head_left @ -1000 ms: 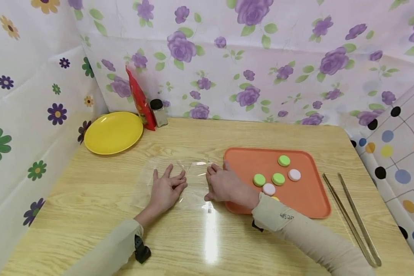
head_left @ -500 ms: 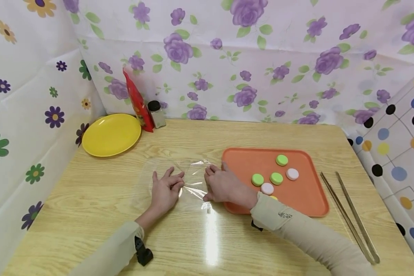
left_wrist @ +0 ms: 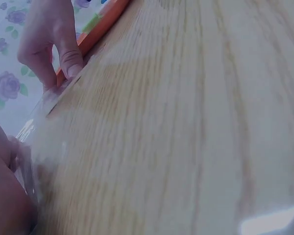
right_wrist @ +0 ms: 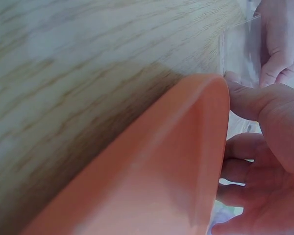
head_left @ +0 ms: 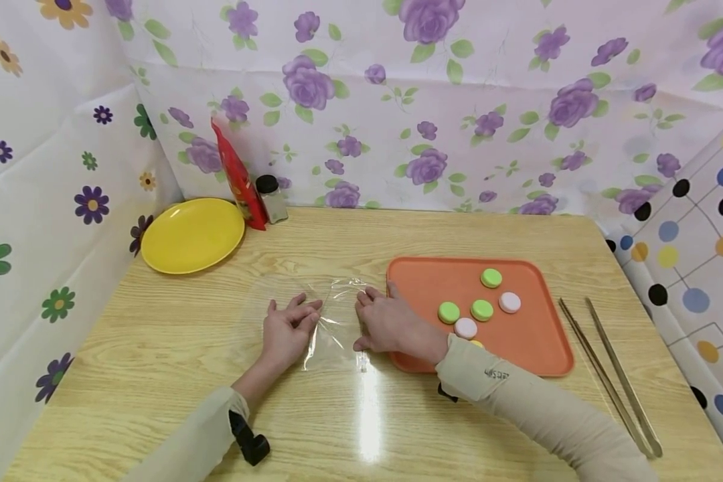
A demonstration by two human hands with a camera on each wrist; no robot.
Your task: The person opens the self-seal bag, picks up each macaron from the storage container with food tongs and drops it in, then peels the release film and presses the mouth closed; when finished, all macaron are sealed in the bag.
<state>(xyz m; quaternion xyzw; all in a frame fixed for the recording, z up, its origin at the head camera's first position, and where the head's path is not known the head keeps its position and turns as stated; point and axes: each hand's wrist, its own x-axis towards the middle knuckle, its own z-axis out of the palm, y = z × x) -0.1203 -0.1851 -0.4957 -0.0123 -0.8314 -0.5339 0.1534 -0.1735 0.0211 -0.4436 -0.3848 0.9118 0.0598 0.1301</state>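
A clear plastic bag (head_left: 337,345) lies on the wooden table in front of the person, creased and shiny around the fingers. At its middle, the left hand (head_left: 286,331) pinches the film between thumb and forefinger, and creases fan out from the pinch. The left wrist view shows the film gathered at this hand (left_wrist: 7,181). Spread fingers of the right hand (head_left: 391,323) press on the bag's right end, beside the tray's left edge. In the right wrist view, the thumb of this hand (right_wrist: 272,132) touches the bag's edge (right_wrist: 242,49).
An orange tray (head_left: 518,345) on the right bears several green, pale pink and yellow round pieces. Long metal tongs (head_left: 620,375) lie beyond it. At the back left stand a yellow plate (head_left: 193,235), a red packet (head_left: 239,177) and a black-capped jar (head_left: 272,199).
The left fingers have drawn closer together on the film, and the creases and shine on the bag have shifted. The right hand stays in place. The whole view has drifted slightly left.
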